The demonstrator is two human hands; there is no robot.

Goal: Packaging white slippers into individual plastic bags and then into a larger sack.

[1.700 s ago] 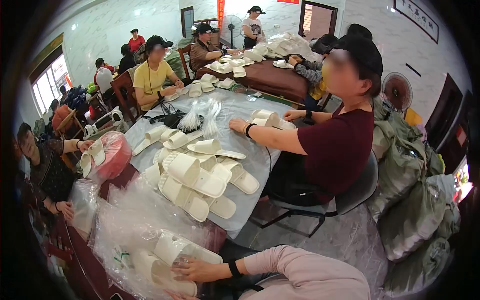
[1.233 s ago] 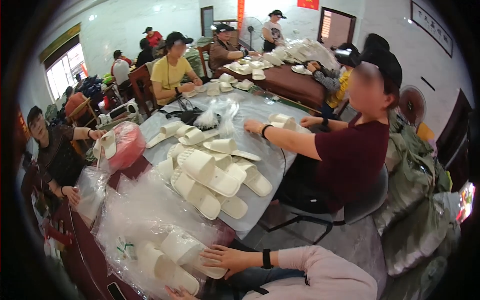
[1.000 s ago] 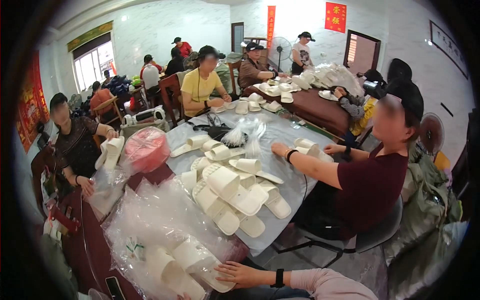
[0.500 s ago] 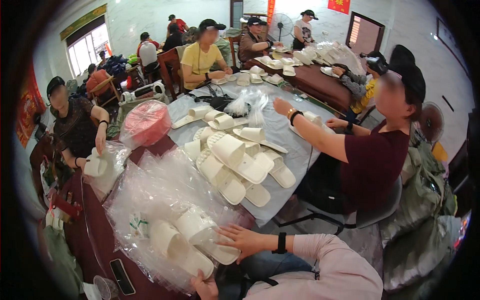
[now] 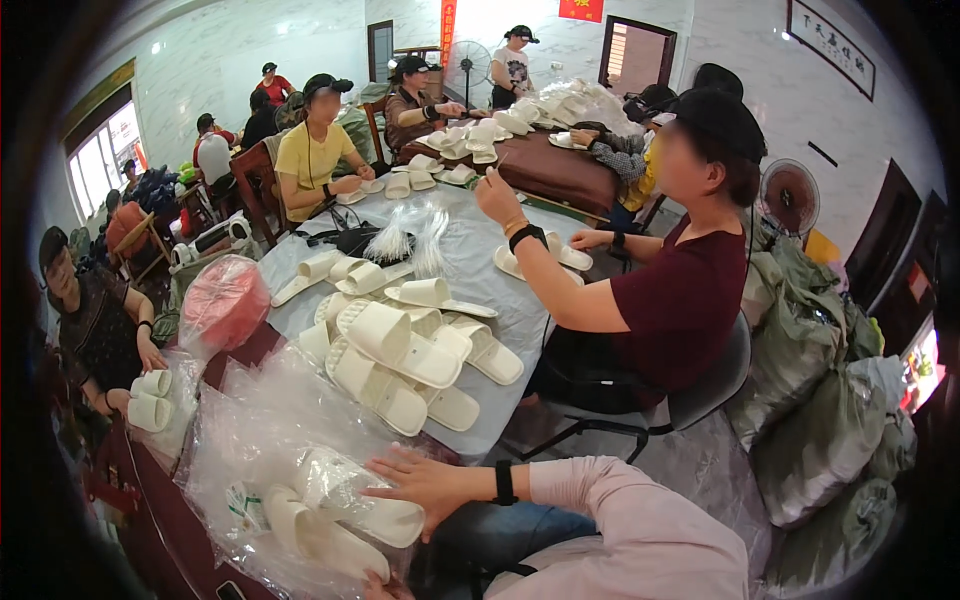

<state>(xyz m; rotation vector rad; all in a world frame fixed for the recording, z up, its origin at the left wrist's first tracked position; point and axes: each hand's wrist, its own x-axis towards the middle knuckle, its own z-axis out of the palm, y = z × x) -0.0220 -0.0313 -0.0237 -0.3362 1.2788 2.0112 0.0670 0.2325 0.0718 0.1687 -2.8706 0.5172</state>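
Note:
A pair of white slippers lies at the lower left, partly inside a clear plastic bag (image 5: 225, 430). My right hand (image 5: 425, 488) rests open, fingers stretched out, against the farther slipper (image 5: 375, 515). At the lower edge my left hand (image 5: 385, 588) grips the sole end of the nearer slipper (image 5: 320, 545) with its thumb; its other fingers are hidden. Just beyond the bags, a pile of white slippers (image 5: 400, 345) covers part of the grey-covered table (image 5: 490, 420).
A red bundle in plastic (image 5: 225, 300) stands to the left. Across the table a person in dark red (image 5: 670, 310) handles slippers; a person in yellow (image 5: 315, 160) sits farther back. At far left another person holds white slippers (image 5: 150, 400). Stuffed sacks (image 5: 820, 440) line the right.
The whole view has swung to the right, so everything sits farther left. My hands stay at the bagged slippers. The dark-red-clad person's raised hand is higher.

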